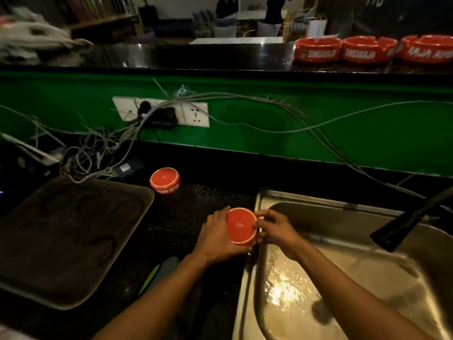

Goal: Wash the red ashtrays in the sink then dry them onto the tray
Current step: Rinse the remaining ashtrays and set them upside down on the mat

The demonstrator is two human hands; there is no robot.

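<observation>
Far left on the dark table (186, 212): a wide grey metal tray (73, 241), rounded corners, nothing red on it yet. Just beyond its far right corner, a round red ceramic ashtray turned upside down (165, 180), flat base up, white lettering on the side wall, touching neither tray nor sink.

Between tray and sink, over the sink's left rim, a second round red ashtray (241, 226), gripped from both sides. Left hand (217, 238) curled around its left and near edge, clamped on it. Right hand (274, 229) pinching the right rim, fingertips (257, 223) on the edge. Base tilted up toward the camera, open side facing away and down; being round, no true long axis, only the flat disc standing roughly on edge, leaning leftward.

To do this step well, probably a transfer from wash to dry: keep both grips firm on the wet glaze, let water drip off over the steel sink (367, 278) before crossing, then carry left and set down open side down on the tray, not on the bare table.

Right: black tap spout (407, 222) over the wet basin. Far right, on the high dark counter, three more red ashtrays with white lettering (365, 49) standing upright, likely unwashed. Loose grey cables (245, 111) along the green wall; keep splashes low.
</observation>
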